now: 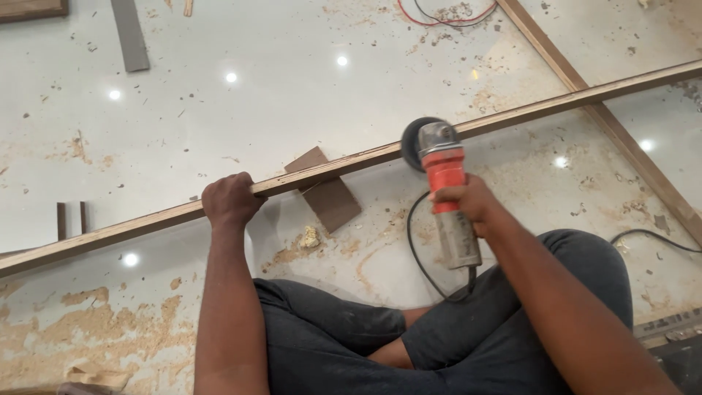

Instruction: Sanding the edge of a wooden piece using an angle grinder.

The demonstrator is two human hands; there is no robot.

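Left hand (230, 201) grips the wooden strip (351, 162); right hand (468, 201) holds the grinder (444, 186) at its edge; sawdust (88, 329) suggests sanding seems partly done.

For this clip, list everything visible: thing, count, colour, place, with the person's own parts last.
Long wooden strip: one, light brown, runs diagonally across the floor, lifted at the left hand.
Second wooden strip: one, brown, crosses under the first at upper right.
Angle grinder with red body and grey handle: one, disc against the long strip.
Black power cord: one, loops from the grinder.
Small brown board piece: one, under the long strip.
Grey flat strip: one, top left.
Red and black wires: a bundle, top centre.
Sawdust: tan patches, lower left.
Glossy white floor: reflects ceiling lights.
Left hand: grips the long strip.
Right hand: holds the grinder.
Legs in dark trousers: crossed, bottom centre.
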